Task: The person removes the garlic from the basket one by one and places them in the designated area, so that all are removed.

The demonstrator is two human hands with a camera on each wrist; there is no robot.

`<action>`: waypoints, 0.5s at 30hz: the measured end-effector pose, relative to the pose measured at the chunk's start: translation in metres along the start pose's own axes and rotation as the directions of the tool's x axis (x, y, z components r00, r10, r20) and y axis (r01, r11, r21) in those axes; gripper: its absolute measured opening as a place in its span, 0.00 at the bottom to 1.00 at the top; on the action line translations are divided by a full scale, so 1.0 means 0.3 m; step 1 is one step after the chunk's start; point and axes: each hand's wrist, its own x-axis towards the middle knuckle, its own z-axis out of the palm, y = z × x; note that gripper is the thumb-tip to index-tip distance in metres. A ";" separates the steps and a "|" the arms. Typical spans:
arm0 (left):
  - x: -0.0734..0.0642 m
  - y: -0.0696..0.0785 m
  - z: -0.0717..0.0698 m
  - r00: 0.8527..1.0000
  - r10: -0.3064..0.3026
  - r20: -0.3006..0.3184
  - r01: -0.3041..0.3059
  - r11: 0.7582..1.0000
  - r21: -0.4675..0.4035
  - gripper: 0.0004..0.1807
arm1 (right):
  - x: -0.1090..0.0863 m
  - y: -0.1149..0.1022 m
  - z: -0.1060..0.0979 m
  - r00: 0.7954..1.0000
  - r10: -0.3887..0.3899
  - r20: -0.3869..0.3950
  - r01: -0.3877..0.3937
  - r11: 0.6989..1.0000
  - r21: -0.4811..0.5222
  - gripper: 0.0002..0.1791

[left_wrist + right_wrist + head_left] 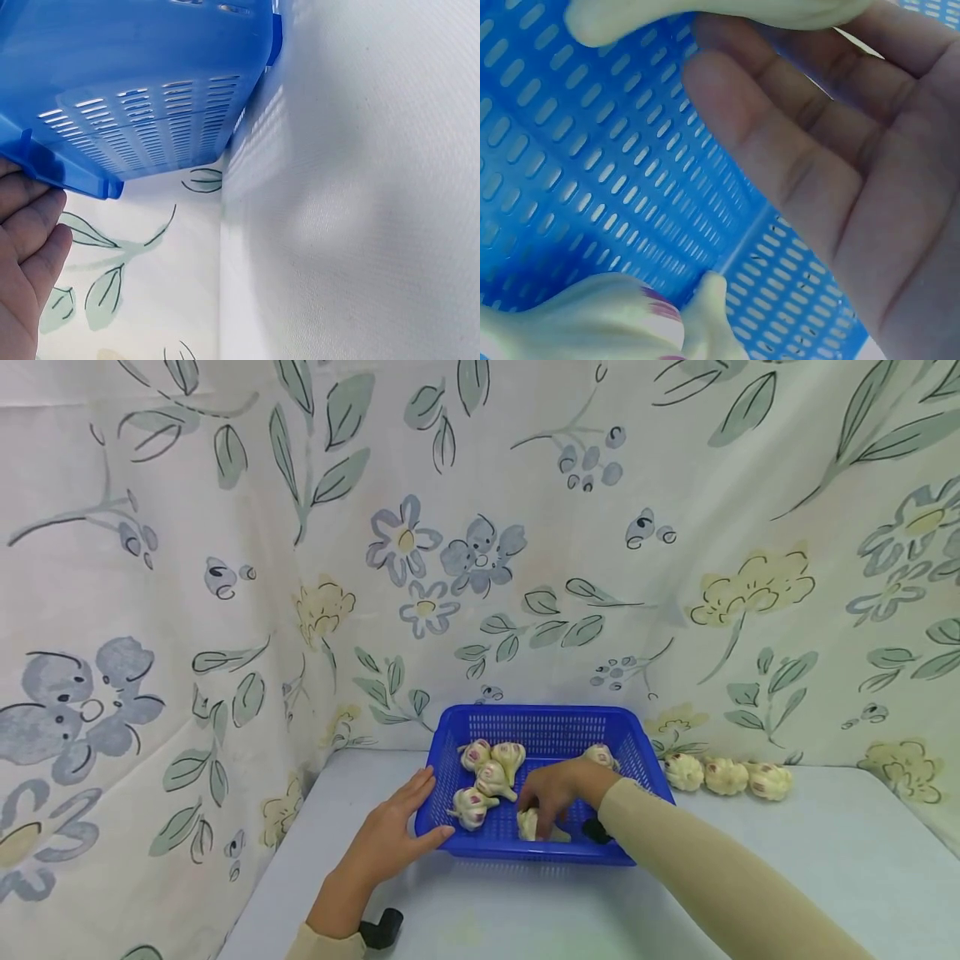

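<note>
A blue plastic basket (540,852) with slotted walls stands on the table. My right hand (558,789) reaches into it and grips a garlic bulb (527,825) near the front wall; in the right wrist view, a pale garlic bulb (720,15) lies against the curled fingers. My left hand (393,827) touches the basket's left rim with its fingers extended, seen also in the left wrist view against the blue rim (82,184). Several garlic bulbs (491,777) lie in the basket's left part, and another garlic bulb (600,756) sits at the back right, partly hidden by the right hand.
Three garlic bulbs (725,775) lie in a row on the white table (787,852), right of the basket. A floral curtain (480,635) hangs behind and at the left. Black wrist devices (382,929) show at both wrists.
</note>
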 end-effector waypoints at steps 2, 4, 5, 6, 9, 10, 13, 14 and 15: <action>0.000 0.001 0.001 1.000 0.000 -0.001 0.000 1.000 -0.001 0.47 | -0.003 0.004 -0.004 1.000 -0.006 -0.022 0.006 1.000 -0.022 0.33; 0.000 0.001 0.001 1.000 -0.001 -0.002 0.001 1.000 -0.003 0.47 | -0.008 0.007 -0.009 0.999 -0.014 -0.052 0.011 0.998 -0.057 0.34; 0.000 0.001 0.001 1.000 -0.002 -0.003 0.002 1.000 -0.005 0.47 | -0.011 0.009 -0.013 0.998 -0.021 -0.065 0.017 0.998 -0.068 0.34; 0.000 0.002 0.001 1.000 -0.004 -0.002 0.004 1.000 -0.008 0.47 | -0.014 0.012 -0.018 0.997 -0.031 -0.075 0.025 0.997 -0.075 0.34; 0.001 0.001 0.001 1.000 -0.013 0.004 0.013 1.000 -0.009 0.47 | -0.022 0.028 -0.029 0.991 -0.063 -0.119 0.058 0.997 -0.045 0.35; 0.001 0.001 0.001 1.000 -0.016 0.006 0.016 1.000 -0.010 0.47 | -0.023 0.036 -0.032 0.988 -0.072 -0.135 0.071 0.997 -0.013 0.35; 0.001 0.002 -0.002 1.000 -0.021 0.014 0.021 1.000 -0.009 0.48 | -0.024 0.065 -0.038 0.978 -0.098 -0.182 0.113 0.991 0.073 0.37; 0.001 0.003 -0.003 1.000 -0.022 0.015 0.022 1.000 -0.010 0.48 | -0.025 0.074 -0.040 0.975 -0.102 -0.195 0.123 0.987 0.099 0.38; 0.001 0.004 -0.004 1.000 -0.023 0.016 0.023 1.000 -0.010 0.48 | -0.026 0.083 -0.042 0.973 -0.104 -0.207 0.132 0.983 0.127 0.39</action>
